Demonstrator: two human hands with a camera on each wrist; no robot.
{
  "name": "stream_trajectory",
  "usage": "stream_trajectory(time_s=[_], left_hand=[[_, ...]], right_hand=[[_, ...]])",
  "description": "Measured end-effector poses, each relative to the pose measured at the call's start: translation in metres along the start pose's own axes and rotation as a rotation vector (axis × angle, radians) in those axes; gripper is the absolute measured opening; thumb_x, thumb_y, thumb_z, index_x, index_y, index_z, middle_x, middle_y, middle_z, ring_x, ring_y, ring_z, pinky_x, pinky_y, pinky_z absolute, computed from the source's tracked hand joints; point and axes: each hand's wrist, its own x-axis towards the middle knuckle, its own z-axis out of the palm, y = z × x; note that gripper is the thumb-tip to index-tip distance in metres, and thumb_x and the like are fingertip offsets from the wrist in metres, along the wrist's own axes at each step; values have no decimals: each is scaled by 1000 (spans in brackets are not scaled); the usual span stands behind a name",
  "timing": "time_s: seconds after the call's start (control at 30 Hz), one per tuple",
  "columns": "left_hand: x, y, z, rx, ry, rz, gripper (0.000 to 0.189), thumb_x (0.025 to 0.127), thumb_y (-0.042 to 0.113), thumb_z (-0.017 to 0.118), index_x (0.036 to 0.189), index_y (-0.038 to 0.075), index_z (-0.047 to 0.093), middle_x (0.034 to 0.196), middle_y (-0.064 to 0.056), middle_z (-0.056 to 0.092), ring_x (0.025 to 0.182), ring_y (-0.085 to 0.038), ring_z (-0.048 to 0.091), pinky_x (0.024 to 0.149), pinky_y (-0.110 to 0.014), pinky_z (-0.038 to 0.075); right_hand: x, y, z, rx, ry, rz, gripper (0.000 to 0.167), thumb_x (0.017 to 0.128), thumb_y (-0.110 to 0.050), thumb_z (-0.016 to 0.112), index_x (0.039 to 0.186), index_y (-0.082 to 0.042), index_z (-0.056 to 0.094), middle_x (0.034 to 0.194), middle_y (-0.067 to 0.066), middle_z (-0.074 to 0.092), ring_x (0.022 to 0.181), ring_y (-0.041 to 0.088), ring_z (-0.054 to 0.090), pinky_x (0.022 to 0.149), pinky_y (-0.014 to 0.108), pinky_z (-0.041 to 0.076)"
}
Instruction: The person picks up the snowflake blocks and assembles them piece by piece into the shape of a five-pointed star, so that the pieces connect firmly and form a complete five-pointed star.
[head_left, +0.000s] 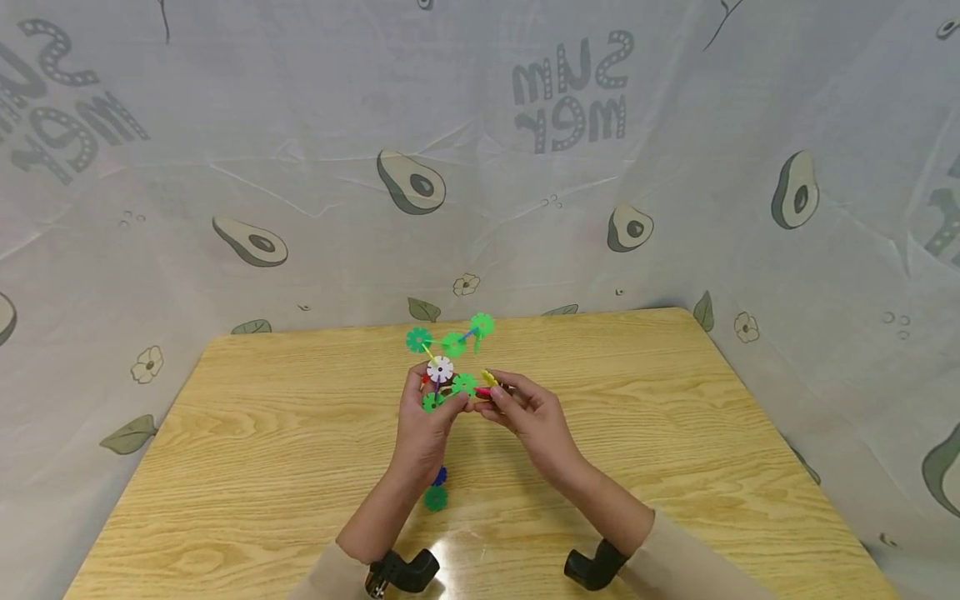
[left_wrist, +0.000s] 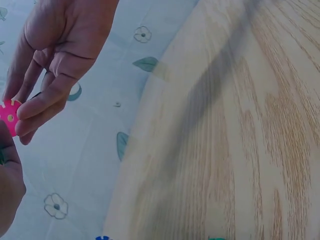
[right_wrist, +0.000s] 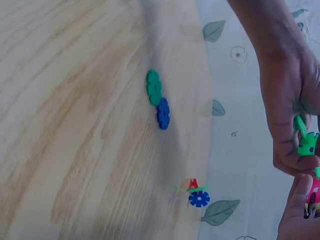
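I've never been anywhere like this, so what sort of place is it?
Probably a small filming corner: a wooden table, an avocado-print sheet hung around it, and black wrist gadgets.

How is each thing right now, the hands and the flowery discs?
Left hand: gripping the linked discs
Linked discs: joined, held up
Right hand: pinching the pink disc
Pink disc: between both hands' fingers
Yellow disc: at the right fingertips
Lone green disc: on the table
Blue disc: on the table, beside that green one

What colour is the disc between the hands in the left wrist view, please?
The disc is pink, clearest from the left wrist.
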Motion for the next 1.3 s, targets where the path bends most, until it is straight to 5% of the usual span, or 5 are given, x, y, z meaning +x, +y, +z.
stream_trajectory(time_s=[0.37,0.9,1.3], left_hand=[[1,-1,-1,31,13,22,51,92,-14,63,133,8,43,109,0,57,82,-10,57,66,-20,51],[-1,-4,-3,158,-40,69,52,92,-13,60,139,2,42,104,0,58,81,-11,55,67,-22,49],[-1,-4,0,66,-31,91,39,99,-3,63,131,10,44,104,1,54,80,-10,58,71,-21,53]], right_hand=[[-5,5,13,66,102,-28,40,106,-2,57,145,7,55,131,31,66,107,12,77,100,25,59],[-7,4,15,-13,89,-61,38,106,-4,60,143,4,59,124,24,69,104,10,75,101,28,60],[-7,6,19,66,118,-54,40,105,-1,58,144,7,55,123,19,71,105,11,77,101,29,60]])
